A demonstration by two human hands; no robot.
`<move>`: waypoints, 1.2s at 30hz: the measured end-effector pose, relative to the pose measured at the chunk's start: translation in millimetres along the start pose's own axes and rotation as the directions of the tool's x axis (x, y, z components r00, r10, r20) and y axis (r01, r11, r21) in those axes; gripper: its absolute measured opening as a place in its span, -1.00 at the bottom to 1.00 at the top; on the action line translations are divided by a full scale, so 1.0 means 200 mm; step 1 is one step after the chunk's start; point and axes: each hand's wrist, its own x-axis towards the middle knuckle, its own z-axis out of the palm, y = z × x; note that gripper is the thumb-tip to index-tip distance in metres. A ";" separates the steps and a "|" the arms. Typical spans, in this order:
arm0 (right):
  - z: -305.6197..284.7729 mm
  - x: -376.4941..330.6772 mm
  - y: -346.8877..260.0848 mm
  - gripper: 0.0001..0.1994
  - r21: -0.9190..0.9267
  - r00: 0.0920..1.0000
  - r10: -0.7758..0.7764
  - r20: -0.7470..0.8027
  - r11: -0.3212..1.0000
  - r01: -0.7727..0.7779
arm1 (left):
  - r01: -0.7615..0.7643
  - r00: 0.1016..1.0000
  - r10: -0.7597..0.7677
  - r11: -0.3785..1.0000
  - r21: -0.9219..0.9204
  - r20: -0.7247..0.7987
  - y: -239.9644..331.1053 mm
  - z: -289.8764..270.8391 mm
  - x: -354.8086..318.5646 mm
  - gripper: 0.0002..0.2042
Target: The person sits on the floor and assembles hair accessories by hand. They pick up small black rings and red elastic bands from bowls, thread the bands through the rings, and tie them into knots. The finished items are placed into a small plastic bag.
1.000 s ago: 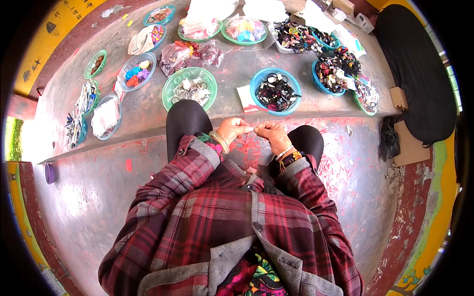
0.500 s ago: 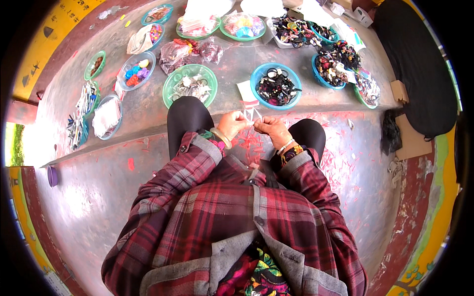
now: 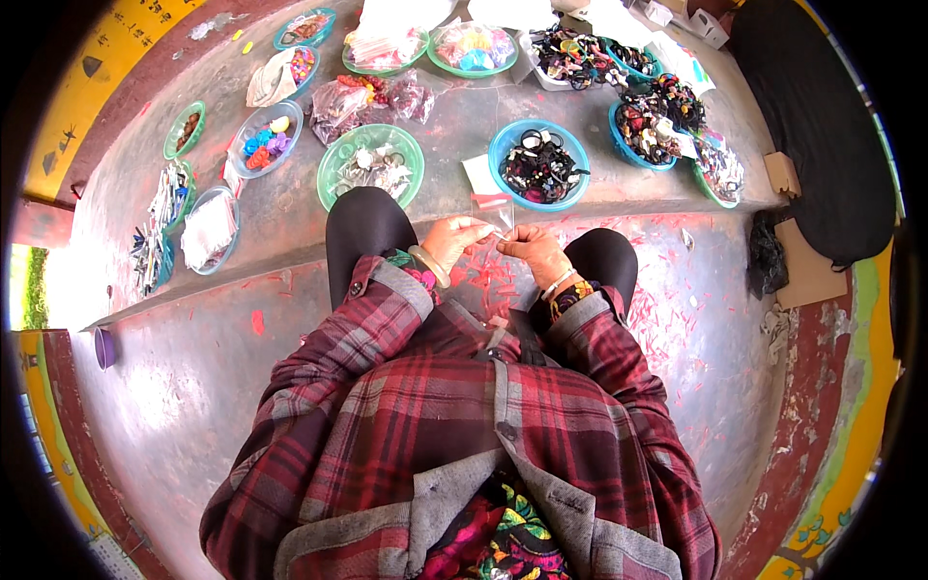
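Between my knees, both hands meet at a small clear plastic bag (image 3: 506,219), which stands up past the fingertips in front of the ledge. My left hand (image 3: 450,242), with a pale bangle at the wrist, pinches its left side. Thumb and fingers of my right hand (image 3: 535,250) close on the other side. Whether anything lies inside the bag is too small to tell. Just beyond my hands are a blue basin (image 3: 496,155) of black hair ties and a white card (image 3: 478,175) with red-striped plastic bags (image 3: 492,200) at the ledge's edge.
A green basin (image 3: 326,159) of small wrapped pieces stands beyond my left knee. Several more basins line the raised ledge, among them a blue one (image 3: 615,135) of mixed hair accessories. Red scraps (image 3: 667,333) litter the floor. A black plastic bag (image 3: 764,256) lies at right.
My fingers have shifted slightly on the clear bag, and my left fingertips now reach a little further right. The bag stands more upright between the hands. The basins have stayed put.
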 end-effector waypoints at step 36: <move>0.01 -0.01 -0.02 -0.87 0.066 0.998 0.061 -0.022 0.996 -0.059 | -0.044 0.997 0.062 0.937 0.346 -0.041 -0.05 -0.01 0.01 -0.84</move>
